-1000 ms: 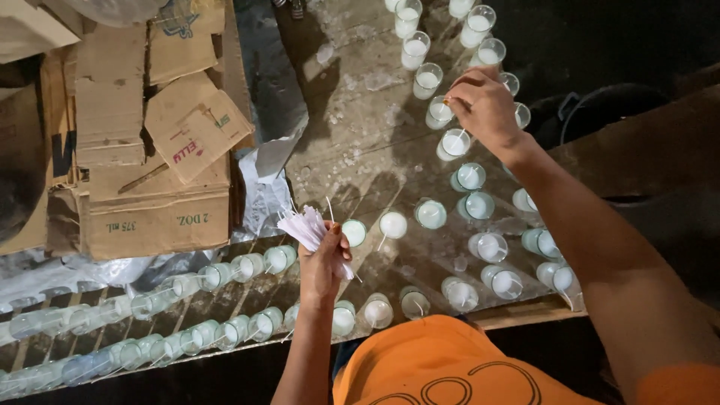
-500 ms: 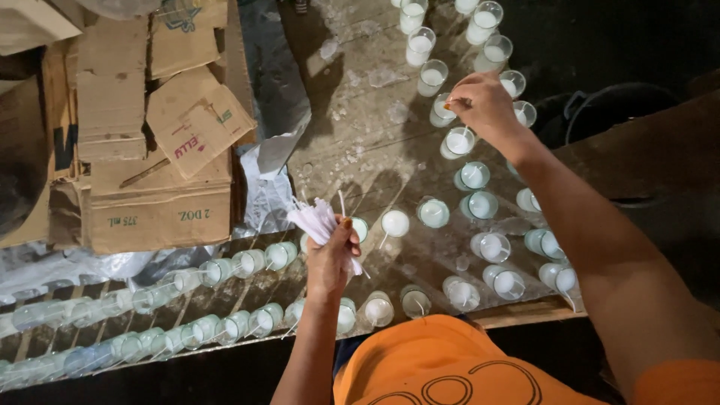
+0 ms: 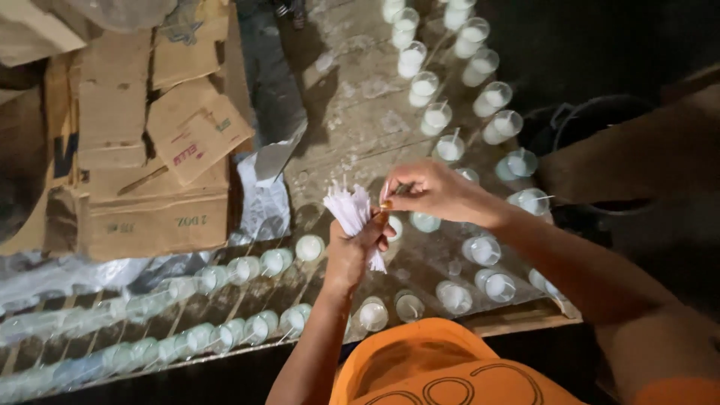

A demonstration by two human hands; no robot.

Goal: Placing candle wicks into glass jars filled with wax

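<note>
Hands meet above the tabletop (image 3: 352, 112): left hand (image 3: 354, 251) grips a bundle of thin white wicks (image 3: 352, 214), right hand (image 3: 431, 191) pinches one at its top. Small wax-filled clear glass cups (image 3: 450, 146) crowd below and beyond both; worn brown cardboard boxes (image 3: 150, 157) sit well left.

A worn wooden pallet (image 3: 352, 120), stained and dusty, serves as the work surface. Small clear glass cups (image 3: 424, 88) filled with white wax stand directly on it in two rows running from the far edge toward the near right corner. More cups (image 3: 262, 264) line the near edge in double rows over the slats. A sheet of clear plastic (image 3: 264, 210) lies at the left side, next to stacked cardboard boxes (image 3: 150, 180).
</note>
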